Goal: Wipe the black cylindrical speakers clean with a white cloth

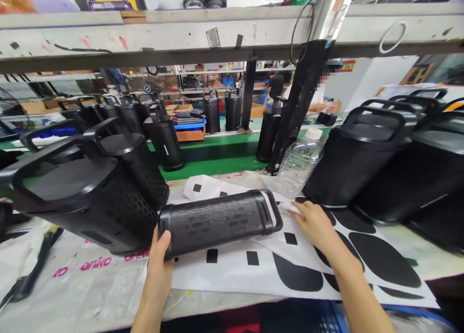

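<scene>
A black portable speaker (217,219) with a loop handle lies on its side across the white sheets, its oblong-patterned face toward me. My left hand (162,243) grips its left end, thumb on top. At the handle end, my right hand (314,222) pinches the edge of a white sticker sheet (270,246) bearing small black squares. Beneath this sheet and my right forearm lies another sheet with large black rounded stickers (384,258). The fingertips of my right hand are partly hidden.
Upright black speakers stand at left (123,197) and right (362,139). A clear plastic bottle (300,159) is beside a black post (299,101). A loaded shelf (181,33) crosses above. Beyond the green belt (213,154), a person (317,96) is at work.
</scene>
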{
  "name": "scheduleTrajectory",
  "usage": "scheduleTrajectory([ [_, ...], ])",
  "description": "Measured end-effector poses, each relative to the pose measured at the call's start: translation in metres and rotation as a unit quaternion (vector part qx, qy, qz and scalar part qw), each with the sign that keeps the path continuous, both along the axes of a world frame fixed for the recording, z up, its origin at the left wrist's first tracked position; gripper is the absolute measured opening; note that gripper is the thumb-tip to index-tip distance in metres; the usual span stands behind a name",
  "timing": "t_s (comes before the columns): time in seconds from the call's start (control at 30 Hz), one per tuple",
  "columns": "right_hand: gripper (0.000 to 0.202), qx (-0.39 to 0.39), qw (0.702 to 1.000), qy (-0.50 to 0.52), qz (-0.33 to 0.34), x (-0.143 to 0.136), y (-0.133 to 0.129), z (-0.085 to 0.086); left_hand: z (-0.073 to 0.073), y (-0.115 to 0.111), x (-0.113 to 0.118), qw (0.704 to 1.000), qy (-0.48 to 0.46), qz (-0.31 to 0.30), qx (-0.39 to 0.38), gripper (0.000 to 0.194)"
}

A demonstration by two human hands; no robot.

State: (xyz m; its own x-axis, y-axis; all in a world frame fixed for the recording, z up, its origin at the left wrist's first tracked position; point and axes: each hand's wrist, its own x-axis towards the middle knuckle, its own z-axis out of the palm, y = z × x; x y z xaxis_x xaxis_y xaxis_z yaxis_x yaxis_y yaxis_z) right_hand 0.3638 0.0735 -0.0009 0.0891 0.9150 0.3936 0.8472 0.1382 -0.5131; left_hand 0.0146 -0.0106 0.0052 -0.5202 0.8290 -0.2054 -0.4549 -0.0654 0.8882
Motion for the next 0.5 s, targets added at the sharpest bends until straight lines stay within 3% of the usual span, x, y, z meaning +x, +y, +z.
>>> scheduleTrajectory([
  [0.17, 0.045, 0.121, 0.979, 0.061, -0.153, -0.007, -0.026, 0.028, -0.007, -0.003, -0.001, 1.000, 0.012, -0.008, 0.008, 0.064],
  [0.2, 0.049, 0.148, 0.976, 0.068, -0.141, -0.017, -0.032, 0.033, -0.010, -0.003, -0.002, 1.000, 0.019, -0.009, 0.011, 0.066],
  [0.23, 0.051, 0.170, 0.978, 0.066, -0.099, -0.032, -0.036, 0.036, -0.013, -0.004, -0.003, 1.000, 0.024, -0.011, 0.014, 0.069],
  [0.3, 0.054, 0.175, 0.978, 0.015, 0.111, -0.072, -0.041, 0.038, -0.020, -0.006, -0.004, 0.999, 0.040, -0.015, 0.011, 0.075],
  [0.33, 0.054, 0.181, 0.973, -0.011, 0.143, -0.095, -0.043, 0.037, -0.022, -0.008, -0.005, 0.998, 0.060, -0.019, 0.011, 0.078],
  [0.43, 0.055, 0.184, 0.968, -0.083, 0.148, -0.162, -0.052, 0.031, -0.028, -0.017, -0.002, 0.980, 0.185, -0.046, 0.053, 0.089],
  [0.5, 0.058, 0.208, 0.944, -0.124, 0.225, -0.195, -0.063, 0.027, -0.030, -0.023, 0.001, 0.957, 0.267, -0.082, 0.082, 0.103],
])
